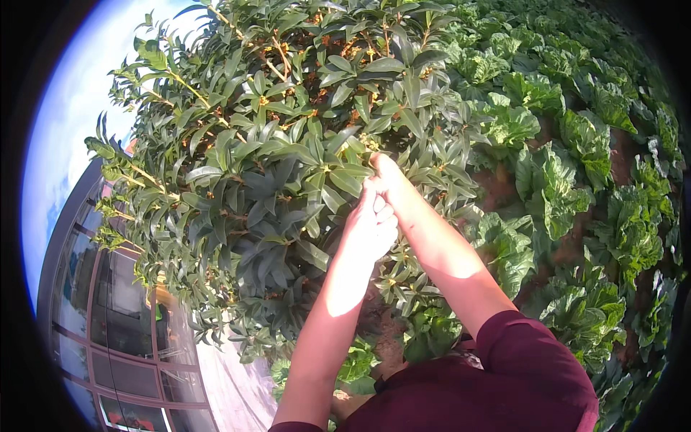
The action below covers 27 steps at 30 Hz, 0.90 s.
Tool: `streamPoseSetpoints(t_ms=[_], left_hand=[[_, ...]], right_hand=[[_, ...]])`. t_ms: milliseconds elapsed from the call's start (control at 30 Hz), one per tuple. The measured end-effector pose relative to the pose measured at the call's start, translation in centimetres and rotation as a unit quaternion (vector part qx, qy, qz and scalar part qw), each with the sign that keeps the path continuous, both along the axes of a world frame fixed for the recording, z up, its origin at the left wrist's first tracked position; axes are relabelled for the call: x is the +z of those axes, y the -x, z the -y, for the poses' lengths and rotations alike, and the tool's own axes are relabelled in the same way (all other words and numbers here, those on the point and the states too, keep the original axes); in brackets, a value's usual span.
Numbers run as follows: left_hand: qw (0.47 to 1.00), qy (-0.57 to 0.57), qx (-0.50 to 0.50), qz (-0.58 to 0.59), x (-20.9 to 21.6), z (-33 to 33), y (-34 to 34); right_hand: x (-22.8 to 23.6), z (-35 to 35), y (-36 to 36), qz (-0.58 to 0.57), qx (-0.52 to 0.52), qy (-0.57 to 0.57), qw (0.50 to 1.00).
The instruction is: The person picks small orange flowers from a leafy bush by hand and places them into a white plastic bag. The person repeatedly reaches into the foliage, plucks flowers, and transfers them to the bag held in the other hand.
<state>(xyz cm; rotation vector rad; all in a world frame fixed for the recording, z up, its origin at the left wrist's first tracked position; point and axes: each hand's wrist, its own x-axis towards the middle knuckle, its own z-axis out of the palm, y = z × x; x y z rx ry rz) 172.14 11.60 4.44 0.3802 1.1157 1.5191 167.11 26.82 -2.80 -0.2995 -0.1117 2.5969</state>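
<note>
A dense bush (273,158) with dark green, pointed leaves and small clusters of orange blossoms (353,50) stands right in front of me. Both of my hands meet at its right side. My left hand (376,227) is closed, fingers curled in, with sunlight washing out its detail. Just above and touching it, my right hand (385,176) is closed too, its fingertips at the leaves beside a pale yellow-green cluster (372,142). Whatever the fingers of either hand may hold is hidden.
Rows of leafy green cabbages (561,191) grow in brown soil to the right, some close to my right arm. A building with large framed windows (119,309) stands at the left. Between it and the bush runs a pale paved strip (234,385).
</note>
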Motion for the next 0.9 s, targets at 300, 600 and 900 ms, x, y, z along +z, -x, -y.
streamPoseSetpoints(t_ms=[300, 600, 900], left_hand=[[0.991, 0.104, 0.024, -0.078, 0.2, -7.5, 4.5], [0.923, 0.171, -0.027, -0.345, 2.0, -8.3, 6.1], [0.955, 0.096, 0.025, -0.281, 3.2, -7.8, 8.4]], right_hand=[[-1.6, -5.7, -2.2, -0.133, 0.003, -0.114, 0.984], [1.8, -3.9, -1.4, -0.048, 0.001, -0.090, 0.995], [2.4, -4.0, 0.0, -0.099, -0.006, -0.013, 0.995]])
